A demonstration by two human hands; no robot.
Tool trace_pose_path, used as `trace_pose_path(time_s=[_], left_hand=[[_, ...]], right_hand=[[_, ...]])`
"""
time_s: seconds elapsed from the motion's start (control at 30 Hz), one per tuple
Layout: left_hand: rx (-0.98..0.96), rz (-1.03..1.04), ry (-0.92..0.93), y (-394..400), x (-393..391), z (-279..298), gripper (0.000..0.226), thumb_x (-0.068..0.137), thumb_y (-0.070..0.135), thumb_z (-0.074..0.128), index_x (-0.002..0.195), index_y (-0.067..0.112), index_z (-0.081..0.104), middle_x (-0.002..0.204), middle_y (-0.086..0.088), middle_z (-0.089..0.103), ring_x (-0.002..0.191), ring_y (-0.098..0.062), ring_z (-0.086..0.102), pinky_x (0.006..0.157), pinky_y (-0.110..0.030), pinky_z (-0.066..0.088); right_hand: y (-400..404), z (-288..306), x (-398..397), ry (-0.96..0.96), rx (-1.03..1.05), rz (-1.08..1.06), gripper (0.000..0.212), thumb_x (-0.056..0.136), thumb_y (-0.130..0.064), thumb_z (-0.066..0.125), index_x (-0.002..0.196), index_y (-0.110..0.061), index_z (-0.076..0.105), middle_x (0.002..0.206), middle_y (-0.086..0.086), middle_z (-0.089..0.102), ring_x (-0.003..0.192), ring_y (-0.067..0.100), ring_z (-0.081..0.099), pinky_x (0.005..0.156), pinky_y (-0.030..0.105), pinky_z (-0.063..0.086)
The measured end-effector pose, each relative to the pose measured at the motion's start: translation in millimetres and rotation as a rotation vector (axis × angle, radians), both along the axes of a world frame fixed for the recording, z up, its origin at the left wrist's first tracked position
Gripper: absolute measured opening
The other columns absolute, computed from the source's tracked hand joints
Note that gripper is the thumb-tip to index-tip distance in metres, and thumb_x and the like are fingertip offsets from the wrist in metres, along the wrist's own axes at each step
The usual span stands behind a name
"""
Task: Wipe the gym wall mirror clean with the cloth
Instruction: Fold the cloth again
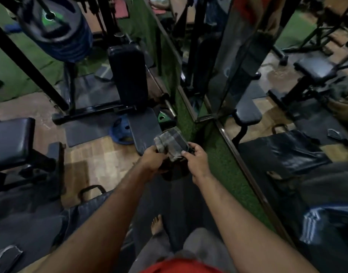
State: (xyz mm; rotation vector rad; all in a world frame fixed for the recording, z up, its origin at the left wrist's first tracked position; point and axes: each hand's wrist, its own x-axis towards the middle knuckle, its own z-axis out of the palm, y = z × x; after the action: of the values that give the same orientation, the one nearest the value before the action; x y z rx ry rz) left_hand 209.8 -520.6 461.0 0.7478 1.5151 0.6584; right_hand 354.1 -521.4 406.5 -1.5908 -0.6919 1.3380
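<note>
Between the two outstretched arms, out in front of the body and well short of the glass, the cloth (170, 145) is held up in both hands as a small folded or bunched pad with a checked pattern. The left hand (153, 159) grips its left edge with the fingers curled round it, and the right hand (196, 158) pinches the right edge, thumb on top and fingers (191, 148) curled underneath; below the hands a darker mass hangs, which may be more of the same cloth, though the blur makes that hard to tell. The wall mirror (287, 107) runs along the right side, its lower frame meeting a strip of green turf (218, 160), and it reflects a padded bench and the person's own legs. No part of the cloth touches the mirror. Judging by this, the wiping proper is not under way: the hands seem to be folding or arranging the cloth into a usable pad. Whether any of the glass is already clean cannot be told, since the picture is dim and smeared. What seems left is to finish readying the cloth, turn to the mirror, press the pad against it and work across the surface.
</note>
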Motion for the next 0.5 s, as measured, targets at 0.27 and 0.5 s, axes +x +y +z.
trace_pose_path(time_s=[0.27,0.5], left_hand=[[-0.010,0.103,0.088,119,-41,-22,0.023,0.089,-0.008,0.065,0.109,0.003,0.063,0.097,-0.015,0.070,0.088,-0.034,0.069,0.063,-0.035,0.057],[-0.070,0.182,0.241,223,-69,-78,0.017,0.087,-0.009,0.058,0.097,0.002,0.065,0.075,-0.015,0.065,0.058,-0.025,0.061,0.042,-0.028,0.051]], right_hand=[[122,-22,-48,-0.127,-0.085,0.067,0.026,0.093,-0.007,0.073,0.114,-0.021,0.069,0.111,0.007,0.075,0.103,0.025,0.072,0.092,0.045,0.061],[236,-88,-74,-0.269,-0.147,0.179,0.025,0.091,-0.014,0.076,0.116,-0.017,0.075,0.104,0.000,0.077,0.097,0.021,0.073,0.092,0.044,0.061]])
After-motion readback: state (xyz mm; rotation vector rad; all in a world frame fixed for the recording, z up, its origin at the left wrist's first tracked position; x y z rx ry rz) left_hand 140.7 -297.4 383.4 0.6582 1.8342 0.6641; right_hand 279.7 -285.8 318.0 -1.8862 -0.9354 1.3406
